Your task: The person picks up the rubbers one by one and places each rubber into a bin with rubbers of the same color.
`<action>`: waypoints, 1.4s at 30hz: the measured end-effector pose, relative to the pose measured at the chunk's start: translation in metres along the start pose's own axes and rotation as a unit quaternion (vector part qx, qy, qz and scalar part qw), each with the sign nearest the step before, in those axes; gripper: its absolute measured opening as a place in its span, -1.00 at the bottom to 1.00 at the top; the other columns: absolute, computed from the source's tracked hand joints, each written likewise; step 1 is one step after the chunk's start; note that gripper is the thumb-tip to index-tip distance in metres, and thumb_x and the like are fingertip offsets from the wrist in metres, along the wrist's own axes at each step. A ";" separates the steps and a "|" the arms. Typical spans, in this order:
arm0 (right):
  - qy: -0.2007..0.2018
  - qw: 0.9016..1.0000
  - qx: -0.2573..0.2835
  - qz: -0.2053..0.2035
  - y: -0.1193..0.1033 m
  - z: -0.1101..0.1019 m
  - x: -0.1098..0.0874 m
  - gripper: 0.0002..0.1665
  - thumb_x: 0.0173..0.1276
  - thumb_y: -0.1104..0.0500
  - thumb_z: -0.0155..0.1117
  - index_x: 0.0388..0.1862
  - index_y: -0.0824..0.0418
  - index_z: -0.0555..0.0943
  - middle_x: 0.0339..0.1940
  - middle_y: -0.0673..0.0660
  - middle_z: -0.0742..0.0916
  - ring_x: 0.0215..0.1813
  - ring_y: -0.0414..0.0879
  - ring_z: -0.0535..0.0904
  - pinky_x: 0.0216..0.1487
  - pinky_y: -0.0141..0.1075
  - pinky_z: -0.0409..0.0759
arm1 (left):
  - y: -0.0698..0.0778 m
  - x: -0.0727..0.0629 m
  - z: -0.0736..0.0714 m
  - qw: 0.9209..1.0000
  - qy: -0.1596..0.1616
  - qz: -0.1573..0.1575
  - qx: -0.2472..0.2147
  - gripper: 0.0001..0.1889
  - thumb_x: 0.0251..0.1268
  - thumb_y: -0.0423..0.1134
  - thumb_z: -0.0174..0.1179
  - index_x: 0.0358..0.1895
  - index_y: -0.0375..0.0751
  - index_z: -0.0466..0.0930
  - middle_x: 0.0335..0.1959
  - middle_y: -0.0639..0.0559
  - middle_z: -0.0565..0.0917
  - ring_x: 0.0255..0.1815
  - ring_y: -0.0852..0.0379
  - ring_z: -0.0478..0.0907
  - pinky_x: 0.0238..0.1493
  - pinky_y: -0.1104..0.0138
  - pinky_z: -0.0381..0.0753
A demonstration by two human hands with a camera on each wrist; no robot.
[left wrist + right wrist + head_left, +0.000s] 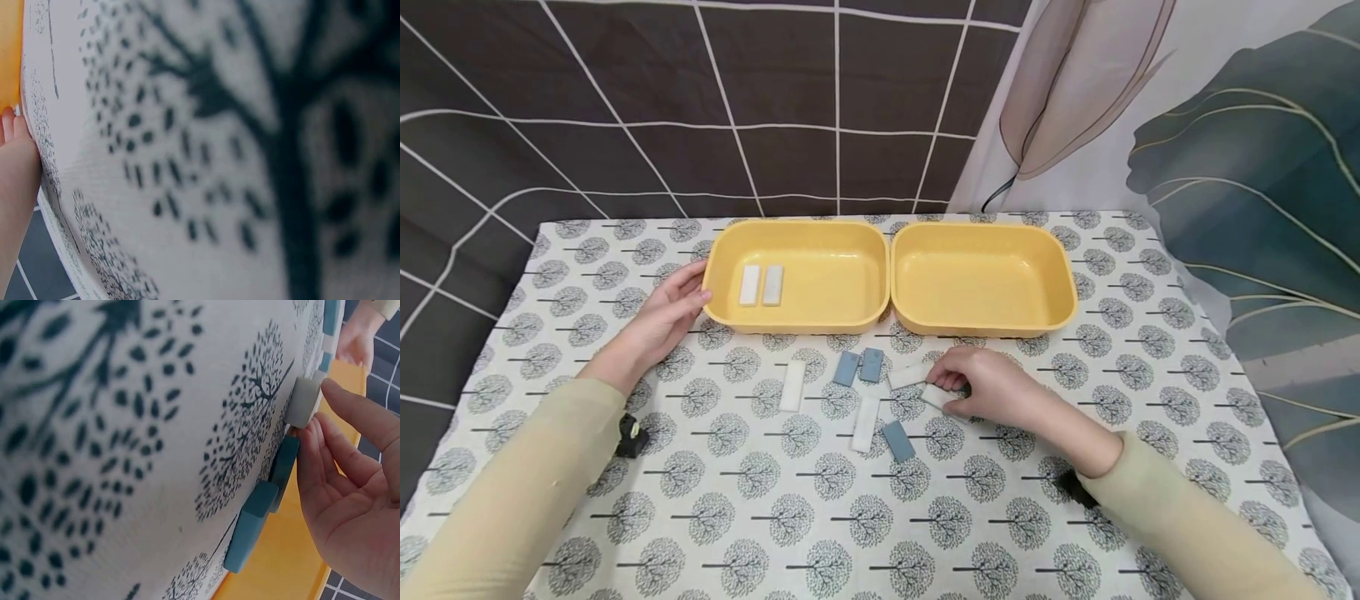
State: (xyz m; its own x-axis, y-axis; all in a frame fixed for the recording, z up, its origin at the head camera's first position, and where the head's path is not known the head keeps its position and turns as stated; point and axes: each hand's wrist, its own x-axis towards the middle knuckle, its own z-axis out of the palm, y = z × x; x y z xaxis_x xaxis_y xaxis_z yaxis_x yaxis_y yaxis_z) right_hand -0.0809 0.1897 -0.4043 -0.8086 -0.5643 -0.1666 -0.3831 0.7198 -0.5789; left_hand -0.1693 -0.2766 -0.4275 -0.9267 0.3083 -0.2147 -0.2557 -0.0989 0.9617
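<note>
My right hand (1000, 387) pinches a white block (938, 397) between thumb and fingers, low over the cloth. In the right wrist view, the thumb and fingertips meet at the white block (302, 403). Two blue blocks (251, 526) lie beside those fingers, covered by the hand in the head view. Another white block (908, 375) is right by the fingertips. My left hand (666, 312) touches the left end of the left yellow bin (797, 323), its fingers extended along the outside wall and thumb at the rim. Inside that bin are two pale blocks (749, 285).
Beside the left bin stands a second yellow bin (985, 325), end to end with it. Loose on the tree-print tablecloth (775, 517) are white blocks (792, 385) and several blue blocks (898, 441). A dark gridded curtain (775, 83) hangs behind the table.
</note>
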 end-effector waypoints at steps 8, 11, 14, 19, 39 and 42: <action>0.009 1.000 -0.012 -0.003 -0.003 0.002 -0.002 -0.55 0.06 0.32 0.69 -0.03 0.19 0.77 -0.24 -0.06 0.77 -0.16 -0.23 0.65 0.01 -0.27 0.80 | 0.001 -0.001 0.001 1.000 0.001 0.001 -0.005 -0.15 0.60 -0.44 0.08 0.72 -0.35 -0.28 0.79 -0.23 -0.27 0.82 -0.09 -0.23 0.78 0.39 0.00; 0.011 1.000 -0.011 0.000 -0.004 0.002 -0.002 -0.54 0.06 0.32 0.69 -0.03 0.21 0.77 -0.25 -0.06 0.76 -0.17 -0.23 0.64 0.00 -0.27 0.80 | 0.001 -0.001 0.001 1.000 0.002 0.001 -0.002 -0.15 0.60 -0.44 0.08 0.72 -0.35 -0.26 0.79 -0.23 -0.26 0.82 -0.09 -0.21 0.77 0.40 0.02; 0.014 1.000 -0.009 0.004 -0.006 0.003 -0.002 -0.55 0.06 0.32 0.69 -0.03 0.22 0.77 -0.26 -0.05 0.76 -0.18 -0.23 0.63 -0.01 -0.28 0.79 | 0.001 -0.001 0.001 1.000 0.001 0.003 -0.001 -0.15 0.60 -0.43 0.09 0.72 -0.35 -0.26 0.79 -0.23 -0.26 0.82 -0.09 -0.20 0.77 0.41 0.04; 0.013 1.000 -0.005 0.011 -0.009 0.004 -0.001 -0.57 0.07 0.33 0.67 -0.05 0.22 0.77 -0.28 -0.05 0.76 -0.20 -0.24 0.61 -0.04 -0.32 0.78 | 0.000 -0.001 0.001 1.000 0.001 0.003 0.002 -0.16 0.60 -0.42 0.09 0.72 -0.34 -0.25 0.79 -0.22 -0.25 0.82 -0.08 -0.20 0.76 0.42 0.05; -0.010 1.000 -0.008 0.011 -0.014 0.005 0.002 -0.64 0.13 0.31 0.63 -0.09 0.14 0.73 -0.33 -0.09 0.69 -0.24 -0.25 0.53 -0.11 -0.39 0.68 | 0.001 -0.002 0.001 1.000 0.003 0.001 0.003 -0.18 0.61 -0.46 0.05 0.72 -0.34 -0.25 0.79 -0.23 -0.25 0.82 -0.08 -0.20 0.76 0.43 0.05; -0.012 1.000 -0.009 0.007 -0.015 0.005 0.004 -0.65 0.15 0.31 0.61 -0.08 0.14 0.73 -0.33 -0.09 0.68 -0.24 -0.25 0.52 -0.12 -0.39 0.67 | 0.001 -0.002 0.001 1.000 0.003 0.001 -0.001 -0.17 0.61 -0.45 0.06 0.72 -0.34 -0.25 0.79 -0.23 -0.25 0.82 -0.07 -0.20 0.76 0.43 0.05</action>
State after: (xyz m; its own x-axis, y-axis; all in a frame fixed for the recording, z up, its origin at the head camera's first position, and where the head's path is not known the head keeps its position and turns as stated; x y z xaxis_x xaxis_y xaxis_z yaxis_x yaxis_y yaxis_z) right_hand -0.0758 0.1748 -0.4002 -0.8026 -0.5639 -0.1945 -0.3799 0.7347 -0.5620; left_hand -0.1676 -0.2762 -0.4261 -0.9289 0.3022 -0.2141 -0.2546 -0.1015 0.9617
